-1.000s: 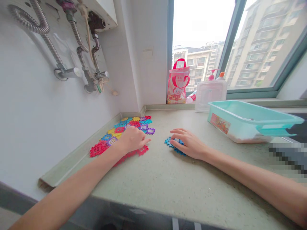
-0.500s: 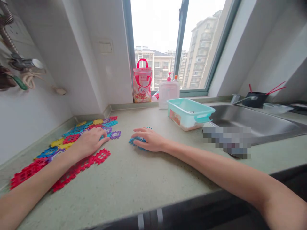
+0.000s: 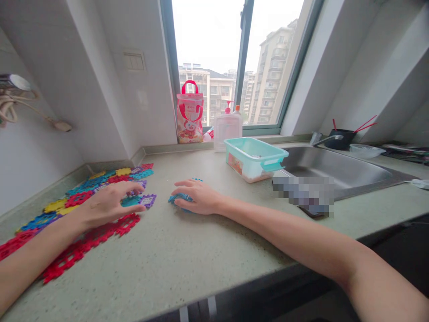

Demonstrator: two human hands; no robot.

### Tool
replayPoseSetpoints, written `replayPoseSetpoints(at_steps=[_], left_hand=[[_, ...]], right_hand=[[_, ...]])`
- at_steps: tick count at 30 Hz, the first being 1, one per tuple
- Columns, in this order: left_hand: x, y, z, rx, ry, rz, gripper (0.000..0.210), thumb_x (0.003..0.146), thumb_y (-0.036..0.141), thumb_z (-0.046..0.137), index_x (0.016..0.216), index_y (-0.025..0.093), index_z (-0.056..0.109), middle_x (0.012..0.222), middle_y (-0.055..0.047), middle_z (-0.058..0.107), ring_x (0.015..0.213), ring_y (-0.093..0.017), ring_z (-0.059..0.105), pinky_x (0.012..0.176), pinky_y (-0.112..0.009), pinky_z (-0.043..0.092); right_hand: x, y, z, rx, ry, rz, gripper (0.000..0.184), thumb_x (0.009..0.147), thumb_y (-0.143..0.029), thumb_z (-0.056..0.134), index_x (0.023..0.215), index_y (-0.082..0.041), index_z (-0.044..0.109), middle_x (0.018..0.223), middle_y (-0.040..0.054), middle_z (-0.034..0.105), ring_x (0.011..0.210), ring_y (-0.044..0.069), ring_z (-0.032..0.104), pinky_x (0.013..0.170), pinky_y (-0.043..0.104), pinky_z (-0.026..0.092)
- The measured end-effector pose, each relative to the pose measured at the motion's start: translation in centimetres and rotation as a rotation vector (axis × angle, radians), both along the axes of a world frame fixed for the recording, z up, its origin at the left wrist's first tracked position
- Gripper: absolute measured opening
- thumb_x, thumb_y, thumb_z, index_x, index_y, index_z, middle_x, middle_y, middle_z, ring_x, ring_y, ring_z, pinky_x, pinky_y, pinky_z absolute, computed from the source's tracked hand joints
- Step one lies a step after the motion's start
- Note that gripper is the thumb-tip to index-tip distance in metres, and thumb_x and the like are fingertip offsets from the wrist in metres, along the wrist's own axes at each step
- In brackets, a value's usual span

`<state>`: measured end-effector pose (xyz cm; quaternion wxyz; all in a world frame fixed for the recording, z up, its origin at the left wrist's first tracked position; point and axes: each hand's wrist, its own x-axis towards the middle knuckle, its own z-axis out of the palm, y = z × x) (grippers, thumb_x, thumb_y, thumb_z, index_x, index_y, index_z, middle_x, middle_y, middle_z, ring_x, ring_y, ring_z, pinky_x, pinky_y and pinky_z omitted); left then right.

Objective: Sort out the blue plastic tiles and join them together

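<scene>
Left hand (image 3: 107, 206), fingers spread, flat on teal tile (image 3: 130, 201) at edge of tile mat (image 3: 83, 197), centre left, pinning it to desk (image 3: 208, 259). Right hand (image 3: 197, 197), centre, cupped loosely over blue tiles (image 3: 176, 198), steadying them; not clamped.

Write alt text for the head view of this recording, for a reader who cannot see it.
A person's left hand rests flat on a spread of colourful interlocking plastic tiles on a green countertop, while the right hand covers a blue tile nearby. Behind are a teal plastic tub, a steel sink and a window.
</scene>
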<state>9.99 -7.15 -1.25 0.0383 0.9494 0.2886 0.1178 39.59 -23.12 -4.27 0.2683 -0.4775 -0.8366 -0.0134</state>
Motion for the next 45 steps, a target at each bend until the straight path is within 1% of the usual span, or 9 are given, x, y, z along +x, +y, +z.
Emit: replayPoseSetpoints(at_steps=[4,11,18,22,26,32,38,43,45], left_hand=[[0.5,-0.4,-0.1,0.066,0.081,-0.015,0.064,0.092,0.076,0.054,0.131,0.029,0.076,0.13,-0.007,0.074,0.119,-0.029,0.068,0.107,-0.039,0.049],[0.6,0.3,-0.8,0.169,0.128,-0.001,0.069,0.092,0.073,0.05,0.13,0.021,0.075,0.129,-0.01,0.074,0.119,-0.031,0.069,0.108,-0.041,0.05],[-0.5,-1.8,1.0,0.352,-0.39,0.045,0.051,0.081,0.069,0.064,0.114,0.03,0.067,0.103,0.004,0.073,0.088,-0.019,0.067,0.091,-0.034,0.056],[-0.3,-4.4,1.1,0.24,-0.55,-0.033,0.044,0.078,0.052,0.073,0.118,0.036,0.064,0.096,0.007,0.068,0.075,-0.015,0.064,0.078,-0.033,0.057],[1.2,-7.2,-0.3,0.011,-0.612,-0.283,0.054,0.073,0.035,0.076,0.124,0.042,0.058,0.113,0.002,0.067,0.104,-0.024,0.069,0.089,-0.038,0.063],[2.6,-9.6,-0.9,0.089,-0.563,-0.423,0.068,0.069,0.029,0.078,0.132,0.04,0.056,0.115,-0.003,0.068,0.105,-0.029,0.068,0.09,-0.043,0.062],[2.6,-8.6,0.5,0.138,-0.571,-0.439,0.049,0.075,0.025,0.079,0.121,0.023,0.061,0.111,-0.009,0.075,0.1,-0.025,0.073,0.09,-0.039,0.061],[2.3,-7.2,1.2,0.289,-0.415,-0.404,0.035,0.084,0.029,0.077,0.117,0.024,0.068,0.108,-0.005,0.08,0.103,-0.024,0.073,0.098,-0.041,0.055],[2.3,-7.1,1.4,0.302,-0.401,-0.34,0.033,0.086,0.033,0.076,0.117,0.024,0.069,0.108,-0.005,0.08,0.105,-0.025,0.072,0.099,-0.042,0.053]], right_hand=[[0.0,0.0,0.0,-0.005,-0.016,-0.007,0.03,0.107,-0.038,0.062,0.128,-0.02,0.073,0.148,0.0161,0.066,0.135,0.028,0.063,0.114,0.048,0.047],[0.1,0.3,-0.2,-0.005,-0.014,-0.004,0.031,0.107,-0.04,0.062,0.129,-0.022,0.072,0.149,0.0142,0.064,0.136,0.028,0.062,0.114,0.046,0.046],[0.2,0.5,-0.4,0.058,0.095,-0.016,0.042,0.105,-0.038,0.063,0.144,-0.022,0.06,0.148,0.0118,0.066,0.137,0.025,0.059,0.117,0.045,0.043],[-0.2,0.2,-0.1,0.108,0.141,-0.043,0.079,0.096,-0.041,0.074,0.164,-0.027,0.036,0.163,0.0128,0.052,0.147,0.027,0.051,0.122,0.048,0.039],[-1.2,-0.5,0.3,0.163,0.093,0.019,0.099,0.09,-0.051,0.08,0.169,-0.029,0.025,0.169,0.0119,0.045,0.153,0.028,0.044,0.126,0.047,0.033],[-1.8,-0.4,0.1,0.187,-0.039,0.135,0.049,0.097,-0.052,0.069,0.138,-0.026,0.063,0.137,0.0086,0.073,0.13,0.026,0.064,0.121,0.043,0.037],[-1.5,-0.7,0.2,0.127,0.209,0.24,0.059,0.088,-0.027,0.069,0.145,-0.022,0.056,0.125,0.0098,0.076,0.111,0.027,0.07,0.109,0.046,0.048],[-1.4,-0.3,-0.2,0.097,0.365,0.148,0.019,0.1,-0.034,0.063,0.112,-0.022,0.071,0.1,0.0078,0.078,0.091,0.023,0.071,0.087,0.038,0.055],[-1.4,0.0,-0.4,0.111,0.376,0.07,0.016,0.101,-0.03,0.06,0.107,-0.022,0.073,0.095,0.0072,0.078,0.088,0.023,0.071,0.084,0.038,0.055]])
